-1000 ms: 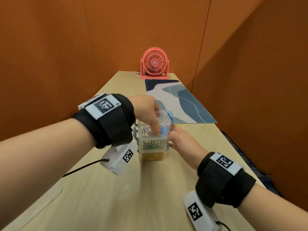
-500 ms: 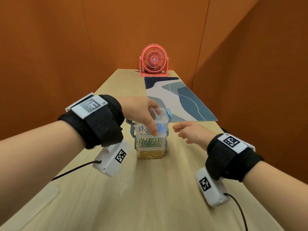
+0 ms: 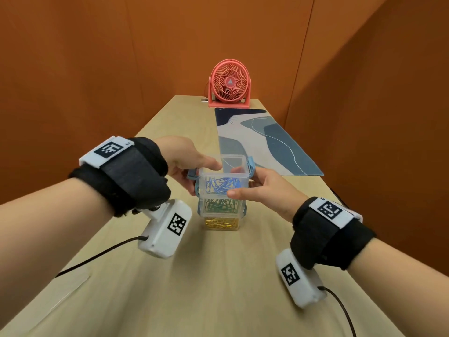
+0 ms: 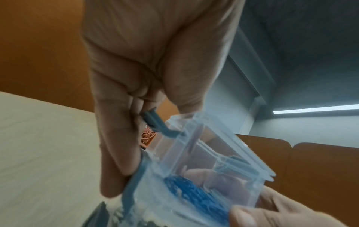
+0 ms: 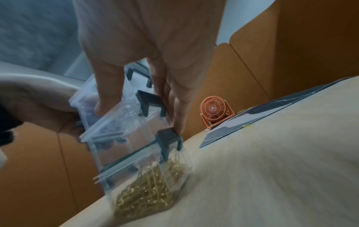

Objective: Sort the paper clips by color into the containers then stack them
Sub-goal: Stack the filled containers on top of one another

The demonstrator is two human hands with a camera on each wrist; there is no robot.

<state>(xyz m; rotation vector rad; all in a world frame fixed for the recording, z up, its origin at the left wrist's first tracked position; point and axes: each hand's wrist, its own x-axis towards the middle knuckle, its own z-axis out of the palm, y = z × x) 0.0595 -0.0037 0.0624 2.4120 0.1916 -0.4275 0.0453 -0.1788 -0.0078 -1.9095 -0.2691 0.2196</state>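
Three clear containers with blue latches stand stacked on the table. The top container holds blue clips, the middle container green clips, the bottom container gold clips. My left hand grips the top container from the left, thumb on its rim, fingers by the raised latch. From the right my right hand holds the same box, thumb across its front, fingers behind. In the right wrist view the right hand reaches down past a latch above the gold clips.
A red fan stands at the table's far end, with a blue patterned mat in front of it. One gold clip lies at the mat's edge. A clear flat piece lies at the near left of the wooden table.
My right hand left the stack, swung out to the right, then came back onto the top container. My left hand shifted from the box's front to its left side and rim.
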